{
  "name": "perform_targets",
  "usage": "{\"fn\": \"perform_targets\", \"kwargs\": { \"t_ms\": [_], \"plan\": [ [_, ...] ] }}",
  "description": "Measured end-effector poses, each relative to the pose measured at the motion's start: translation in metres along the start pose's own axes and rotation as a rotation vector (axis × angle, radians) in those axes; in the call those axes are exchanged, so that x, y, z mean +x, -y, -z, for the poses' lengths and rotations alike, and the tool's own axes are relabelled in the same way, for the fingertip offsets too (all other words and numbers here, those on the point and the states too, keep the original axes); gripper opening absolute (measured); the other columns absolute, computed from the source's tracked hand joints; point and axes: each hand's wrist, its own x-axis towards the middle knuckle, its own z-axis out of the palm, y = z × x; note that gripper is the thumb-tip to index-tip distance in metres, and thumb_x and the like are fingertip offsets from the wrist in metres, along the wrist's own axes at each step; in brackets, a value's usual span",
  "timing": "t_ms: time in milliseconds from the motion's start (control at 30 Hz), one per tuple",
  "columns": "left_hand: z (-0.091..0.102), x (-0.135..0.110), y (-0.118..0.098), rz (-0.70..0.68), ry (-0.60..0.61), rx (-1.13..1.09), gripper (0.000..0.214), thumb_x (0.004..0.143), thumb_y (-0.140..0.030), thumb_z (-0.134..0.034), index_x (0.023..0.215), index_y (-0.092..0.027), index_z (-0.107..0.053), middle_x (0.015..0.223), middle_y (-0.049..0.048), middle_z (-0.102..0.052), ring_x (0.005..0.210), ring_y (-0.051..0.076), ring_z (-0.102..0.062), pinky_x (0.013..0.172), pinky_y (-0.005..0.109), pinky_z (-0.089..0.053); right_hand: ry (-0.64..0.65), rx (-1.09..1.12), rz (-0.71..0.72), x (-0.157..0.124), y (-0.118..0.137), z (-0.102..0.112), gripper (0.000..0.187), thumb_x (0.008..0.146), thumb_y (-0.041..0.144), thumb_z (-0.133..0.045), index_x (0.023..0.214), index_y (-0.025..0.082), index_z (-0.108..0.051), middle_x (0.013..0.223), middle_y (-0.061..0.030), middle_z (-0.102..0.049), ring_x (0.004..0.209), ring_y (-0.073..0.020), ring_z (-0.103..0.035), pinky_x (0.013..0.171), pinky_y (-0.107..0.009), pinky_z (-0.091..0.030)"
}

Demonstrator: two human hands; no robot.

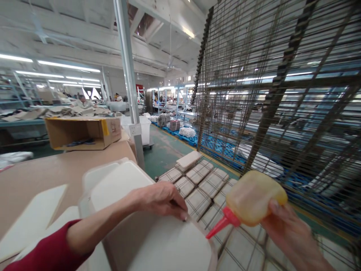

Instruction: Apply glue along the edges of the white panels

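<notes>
In the head view, my right hand point(293, 226) is wrapped round a yellowish squeeze bottle point(255, 195) with a red nozzle. The bottle is tilted, and its nozzle tip points down at the rim of a white rounded-corner panel point(169, 244), at or just over it. My left hand point(166, 199) reaches across the panel with its fingers pinched at the far edge, where a beige border runs round. More white panels point(118, 184) lie stacked just behind. Whether the tip touches the rim, I cannot tell.
Wire racks point(197, 180) hold several pale panels to the right, and a tall stack of upright wire racks point(276, 82) rises behind. On the brown table point(118, 152) an open cardboard box point(81, 133) lies beside a metal post point(126, 67). A person point(81, 101) works far left.
</notes>
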Motion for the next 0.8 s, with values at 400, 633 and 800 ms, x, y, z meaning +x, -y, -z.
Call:
{"fn": "perform_targets", "kwargs": {
  "t_ms": [400,633,800],
  "plan": [
    [-0.001,-0.016,-0.004,0.057,0.004,-0.063,0.04,0.088,-0.043,-0.054,0.09,-0.01,-0.074,0.067,0.0042,-0.065,0.059,0.011,-0.051,0.052,0.019,-0.034,-0.21,0.045,-0.017,-0.011,0.004,-0.032,0.036,0.047,0.035,-0.086,0.077,0.025,-0.07,0.086,-0.0105,-0.067,0.071,-0.0262,-0.064,0.055,-0.032,-0.056],
    [-0.003,-0.031,0.003,0.105,-0.068,-0.069,0.043,0.087,-0.047,-0.053,0.096,-0.01,-0.074,0.069,0.0043,-0.066,0.059,0.01,-0.05,0.052,0.018,-0.034,-0.283,0.008,0.132,-0.023,-0.003,-0.029,0.038,0.046,0.03,-0.088,0.079,0.033,-0.068,0.08,0.0008,-0.067,0.063,-0.0127,-0.061,0.059,-0.013,-0.049],
    [-0.003,-0.039,0.007,0.128,-0.111,-0.097,0.047,0.087,-0.05,-0.052,0.085,-0.009,-0.074,0.061,0.0018,-0.059,0.057,0.009,-0.046,0.051,0.018,-0.032,-0.17,0.073,0.074,-0.03,-0.012,-0.025,0.041,0.06,0.028,-0.08,0.097,0.039,-0.066,0.089,0.0024,-0.068,0.083,-0.0167,-0.063,0.065,-0.019,-0.054]
  ]
}}
